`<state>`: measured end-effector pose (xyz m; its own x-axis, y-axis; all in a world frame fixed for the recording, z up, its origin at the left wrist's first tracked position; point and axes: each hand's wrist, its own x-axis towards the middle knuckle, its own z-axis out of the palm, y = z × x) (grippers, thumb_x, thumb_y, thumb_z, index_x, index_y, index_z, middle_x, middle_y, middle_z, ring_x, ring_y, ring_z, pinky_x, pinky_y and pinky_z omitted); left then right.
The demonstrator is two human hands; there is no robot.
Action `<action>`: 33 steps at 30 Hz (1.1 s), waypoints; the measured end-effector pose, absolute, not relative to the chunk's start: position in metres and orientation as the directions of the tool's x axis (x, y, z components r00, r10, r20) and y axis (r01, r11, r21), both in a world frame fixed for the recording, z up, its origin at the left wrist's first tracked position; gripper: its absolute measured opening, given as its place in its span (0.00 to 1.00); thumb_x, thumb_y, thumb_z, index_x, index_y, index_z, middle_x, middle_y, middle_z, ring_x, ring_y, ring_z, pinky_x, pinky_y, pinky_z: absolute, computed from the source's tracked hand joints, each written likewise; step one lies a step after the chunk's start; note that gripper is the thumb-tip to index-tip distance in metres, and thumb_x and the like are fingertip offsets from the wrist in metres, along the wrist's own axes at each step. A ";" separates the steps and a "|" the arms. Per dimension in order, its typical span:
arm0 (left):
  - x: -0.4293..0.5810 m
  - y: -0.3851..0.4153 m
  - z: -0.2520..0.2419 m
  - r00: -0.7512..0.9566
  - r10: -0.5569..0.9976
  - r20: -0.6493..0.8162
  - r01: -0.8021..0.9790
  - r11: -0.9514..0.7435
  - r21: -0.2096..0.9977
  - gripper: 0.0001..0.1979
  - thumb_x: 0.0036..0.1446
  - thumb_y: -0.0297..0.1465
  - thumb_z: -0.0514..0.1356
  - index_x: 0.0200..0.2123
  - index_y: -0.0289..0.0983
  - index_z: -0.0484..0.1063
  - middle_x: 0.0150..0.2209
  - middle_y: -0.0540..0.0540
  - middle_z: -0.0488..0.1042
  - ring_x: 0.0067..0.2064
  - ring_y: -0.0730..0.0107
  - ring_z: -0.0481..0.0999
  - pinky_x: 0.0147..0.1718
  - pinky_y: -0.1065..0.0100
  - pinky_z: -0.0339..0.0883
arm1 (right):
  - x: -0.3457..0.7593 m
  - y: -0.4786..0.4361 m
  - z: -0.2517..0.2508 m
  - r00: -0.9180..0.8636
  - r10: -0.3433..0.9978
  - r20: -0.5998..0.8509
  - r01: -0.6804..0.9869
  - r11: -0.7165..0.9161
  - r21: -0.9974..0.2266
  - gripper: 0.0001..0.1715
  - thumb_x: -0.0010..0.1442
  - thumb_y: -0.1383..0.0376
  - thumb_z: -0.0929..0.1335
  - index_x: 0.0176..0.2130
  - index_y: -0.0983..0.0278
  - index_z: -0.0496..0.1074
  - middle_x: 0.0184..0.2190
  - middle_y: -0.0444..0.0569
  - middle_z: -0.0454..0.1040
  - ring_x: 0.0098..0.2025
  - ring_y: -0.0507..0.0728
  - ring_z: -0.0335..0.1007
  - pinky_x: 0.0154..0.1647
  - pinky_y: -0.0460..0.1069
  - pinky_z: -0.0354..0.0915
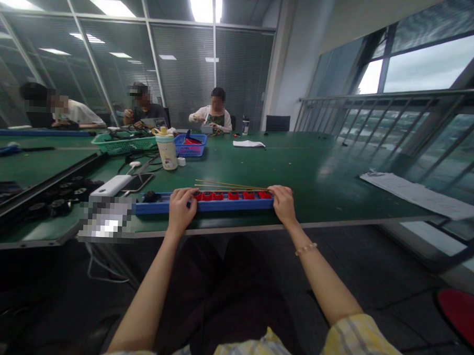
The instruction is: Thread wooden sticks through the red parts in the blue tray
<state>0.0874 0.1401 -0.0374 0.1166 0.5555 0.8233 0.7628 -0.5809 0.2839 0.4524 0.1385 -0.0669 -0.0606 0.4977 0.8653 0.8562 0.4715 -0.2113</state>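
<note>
A long blue tray [220,204] lies along the near edge of the green table [323,176], with several small red parts [233,195] in a row inside it. My left hand [182,206] rests on the tray left of the red parts, fingers curled over its rim. My right hand [282,201] grips the tray's right end, fingers bent over it. Thin wooden sticks [229,185] lie just behind the tray.
A white power bank [111,184] and a phone [138,182] lie left of the tray, with a bottle [167,149], a green basket [123,142] and a blue basket [190,144] behind. Papers [420,194] lie at the right. Three people sit at the far end.
</note>
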 end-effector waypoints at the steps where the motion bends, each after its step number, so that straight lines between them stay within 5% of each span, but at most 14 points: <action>1: 0.088 0.140 -0.037 0.119 0.561 0.819 0.763 -0.580 0.286 0.15 0.60 0.28 0.52 0.45 0.42 0.76 0.44 0.45 0.76 0.49 0.59 0.71 0.52 0.55 0.65 | 0.452 0.138 -0.067 -0.064 0.500 0.864 0.857 0.471 -0.209 0.17 0.67 0.67 0.59 0.43 0.61 0.75 0.41 0.52 0.78 0.44 0.60 0.71 0.51 0.57 0.61; 18: 0.088 0.139 -0.037 0.111 0.549 0.828 0.761 -0.583 0.285 0.13 0.61 0.28 0.53 0.40 0.42 0.78 0.42 0.46 0.78 0.47 0.60 0.72 0.50 0.55 0.64 | 0.451 0.136 -0.065 -0.090 0.504 0.859 0.868 0.463 -0.181 0.18 0.67 0.68 0.58 0.44 0.61 0.75 0.41 0.52 0.78 0.45 0.60 0.70 0.54 0.58 0.61; 25: 0.088 0.139 -0.038 0.114 0.553 0.825 0.758 -0.585 0.287 0.13 0.61 0.29 0.52 0.40 0.42 0.77 0.42 0.46 0.78 0.47 0.59 0.72 0.50 0.55 0.64 | 0.457 0.140 -0.069 0.055 0.459 0.887 0.863 0.425 -0.274 0.17 0.67 0.67 0.59 0.44 0.60 0.76 0.41 0.52 0.78 0.45 0.61 0.70 0.54 0.59 0.61; 33: 0.087 0.140 -0.036 0.086 0.558 0.825 0.769 -0.564 0.301 0.14 0.60 0.28 0.52 0.45 0.41 0.75 0.44 0.44 0.76 0.49 0.58 0.71 0.52 0.55 0.64 | 0.456 0.137 -0.069 0.085 0.416 0.905 0.876 0.401 -0.267 0.17 0.67 0.65 0.60 0.44 0.58 0.77 0.40 0.54 0.69 0.46 0.61 0.65 0.49 0.57 0.62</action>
<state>0.0868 0.1398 -0.0365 0.0860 0.5585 0.8251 0.7689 -0.5638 0.3014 0.4560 0.1366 -0.0694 0.0850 0.4163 0.9053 0.8762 0.4013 -0.2668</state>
